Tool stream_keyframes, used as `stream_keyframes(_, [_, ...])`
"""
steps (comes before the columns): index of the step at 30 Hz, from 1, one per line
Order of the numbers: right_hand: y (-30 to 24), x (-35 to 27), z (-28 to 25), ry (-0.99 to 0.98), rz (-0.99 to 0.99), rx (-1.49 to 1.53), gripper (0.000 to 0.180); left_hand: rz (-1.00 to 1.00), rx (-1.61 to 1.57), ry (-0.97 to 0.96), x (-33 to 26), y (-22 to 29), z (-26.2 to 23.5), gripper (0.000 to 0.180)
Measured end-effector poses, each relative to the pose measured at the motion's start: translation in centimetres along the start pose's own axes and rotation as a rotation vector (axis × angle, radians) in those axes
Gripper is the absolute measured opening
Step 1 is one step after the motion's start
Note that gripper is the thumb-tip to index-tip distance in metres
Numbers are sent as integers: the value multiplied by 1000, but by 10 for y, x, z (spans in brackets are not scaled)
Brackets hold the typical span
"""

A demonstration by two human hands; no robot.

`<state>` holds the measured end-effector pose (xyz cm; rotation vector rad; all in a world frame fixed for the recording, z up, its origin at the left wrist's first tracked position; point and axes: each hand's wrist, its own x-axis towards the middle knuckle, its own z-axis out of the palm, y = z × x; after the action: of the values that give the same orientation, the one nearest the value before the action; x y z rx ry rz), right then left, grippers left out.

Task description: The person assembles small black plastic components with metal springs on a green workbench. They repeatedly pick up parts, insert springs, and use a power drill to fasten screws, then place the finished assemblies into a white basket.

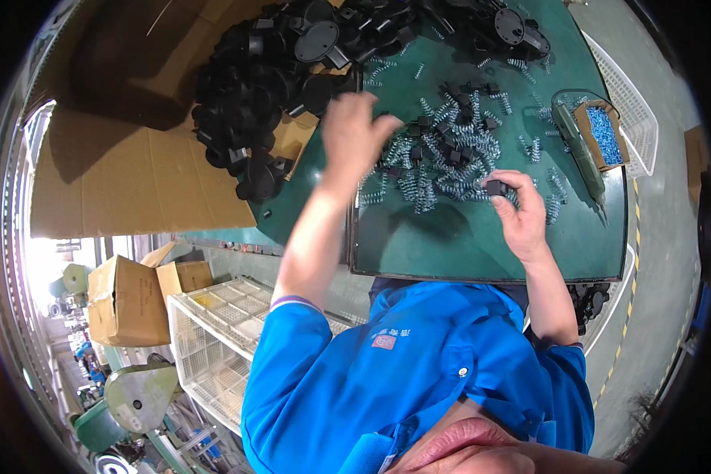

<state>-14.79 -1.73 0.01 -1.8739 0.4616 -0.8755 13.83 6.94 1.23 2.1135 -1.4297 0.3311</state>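
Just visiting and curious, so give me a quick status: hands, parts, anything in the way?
Left hand raised over the spring pile, blurred, grip unclear. Right hand pinching a small black part. Heap of black parts at left; nothing blocking.

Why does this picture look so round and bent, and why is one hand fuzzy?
Head view: a fisheye lens bends the green table's edge and leaves black corners. The left hand is smeared by motion blur, while the right hand, holding a small black part, is sharper. Daylight washes out the left rim; the springs glint.
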Motion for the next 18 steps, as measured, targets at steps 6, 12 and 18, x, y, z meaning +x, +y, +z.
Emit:
stream_keyframes(6, [-6, -4, -4, -40, -2, -58, 25, 25, 389, -336, 59, -107, 24, 50])
stream_keyframes(12, [-4, -23, -22, -28, -1, -133, 29, 44, 580, -676, 69, -81, -5, 48])
stream_keyframes(18, [-4, -44, -46, 48, 45, -90, 25, 45, -157, -280, 19, 2, -55, 57])
